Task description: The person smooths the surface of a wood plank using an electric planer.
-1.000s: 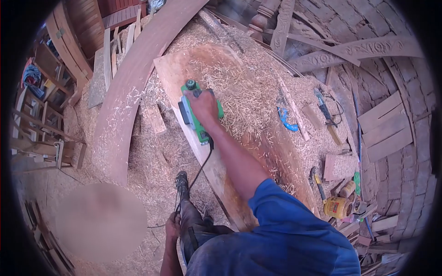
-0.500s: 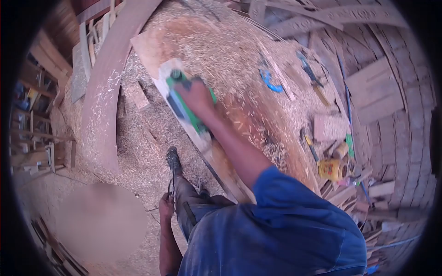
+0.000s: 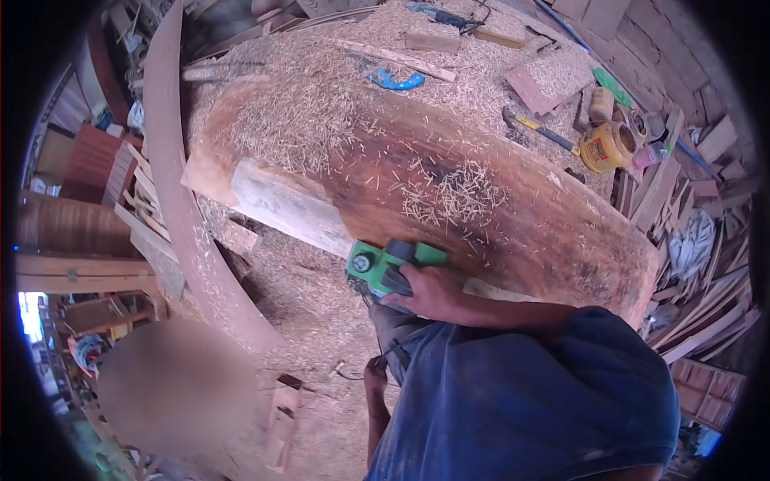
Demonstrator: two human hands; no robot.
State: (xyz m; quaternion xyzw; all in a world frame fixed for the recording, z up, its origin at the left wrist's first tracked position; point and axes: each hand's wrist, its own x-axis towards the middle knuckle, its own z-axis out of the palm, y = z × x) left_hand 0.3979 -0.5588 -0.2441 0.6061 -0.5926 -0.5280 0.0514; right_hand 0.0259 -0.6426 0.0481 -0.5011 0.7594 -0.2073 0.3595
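My right hand (image 3: 429, 293) is wrapped around the dark handle of a green electric planer (image 3: 431, 255). The planer sits on the near edge of a large wooden slab (image 3: 553, 228). A pale, freshly planed strip (image 3: 289, 205) runs along that edge to the planer's left. Shavings (image 3: 457, 192) lie scattered and heaped over the reddish-brown surface. Low beside my leg, my left hand (image 3: 374, 373) is closed around a dark cord, of which only a part shows.
A long curved plank (image 3: 180, 192) stands left of the slab. Beyond it lie a blue curved tool (image 3: 396, 79), a hammer (image 3: 541, 130), a yellow jar (image 3: 603, 147) and a corded power tool (image 3: 437, 14). Offcuts (image 3: 706, 297) pile up at right. Shavings cover the floor.
The planer has come back along the slab's edge toward my body, with my right hand on it. My view has turned, so the slab now lies more crosswise. My left hand stays low.
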